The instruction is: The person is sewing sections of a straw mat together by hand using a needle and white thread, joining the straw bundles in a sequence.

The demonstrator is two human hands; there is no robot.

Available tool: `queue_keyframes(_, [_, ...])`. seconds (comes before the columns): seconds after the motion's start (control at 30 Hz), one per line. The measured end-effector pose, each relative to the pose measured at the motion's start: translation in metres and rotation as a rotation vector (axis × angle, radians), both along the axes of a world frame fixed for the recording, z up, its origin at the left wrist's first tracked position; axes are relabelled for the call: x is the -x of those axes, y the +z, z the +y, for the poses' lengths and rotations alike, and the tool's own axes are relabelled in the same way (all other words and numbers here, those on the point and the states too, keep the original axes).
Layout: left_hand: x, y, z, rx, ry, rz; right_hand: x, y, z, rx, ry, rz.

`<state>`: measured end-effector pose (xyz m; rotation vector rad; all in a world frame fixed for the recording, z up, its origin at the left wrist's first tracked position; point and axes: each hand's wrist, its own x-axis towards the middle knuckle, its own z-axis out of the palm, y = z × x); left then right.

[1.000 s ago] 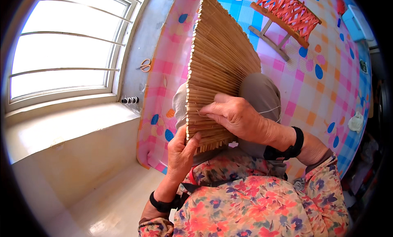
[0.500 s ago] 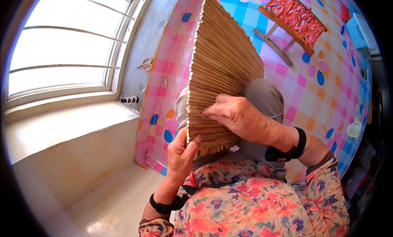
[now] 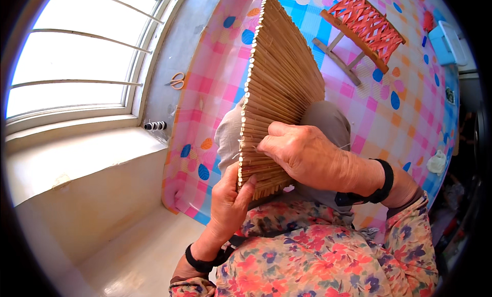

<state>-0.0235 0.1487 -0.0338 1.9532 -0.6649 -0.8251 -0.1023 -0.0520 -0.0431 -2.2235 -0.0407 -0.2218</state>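
Observation:
A mat of thin brown stalks point(image 3: 279, 71), bound side by side with thread, stands across my lap between my knees. My left hand point(image 3: 229, 197) grips its lower left edge, thumb on the near face and the other fingers hidden behind. Higher up, my right hand point(image 3: 307, 153) is closed in a pinch against the stalks, near a short pale strand. Whether the fingertips hold that strand or something else is too small to tell. Another loose pale thread end sticks out at the mat's left edge.
Left, by the barred window point(image 3: 77, 61), scissors point(image 3: 177, 81) and a dark spool wound with white point(image 3: 155, 125) lie on the sill. A wooden stool with red woven webbing point(image 3: 366, 27) stands far right on the checked floor sheet point(image 3: 374, 122). Beyond are a light-blue container point(image 3: 447, 43) and crumpled white material point(image 3: 436, 162).
My right hand has shifted slightly, its fingertips lower and pressed closer to the stalks. The left hand keeps its grip on the edge. The whole view has shifted a little.

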Motion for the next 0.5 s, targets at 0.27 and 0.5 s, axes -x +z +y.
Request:
queue_keyframes(0.27, [0.013, 0.003, -0.017, 0.157, -0.256, -0.397, 0.046, 0.021, 0.004, -0.059, -0.175, 0.031])
queue_keyframes(0.5, [0.030, -0.003, -0.025, 0.204, -0.343, -0.551, 0.079, 0.015, 0.011, -0.178, -0.337, 0.075])
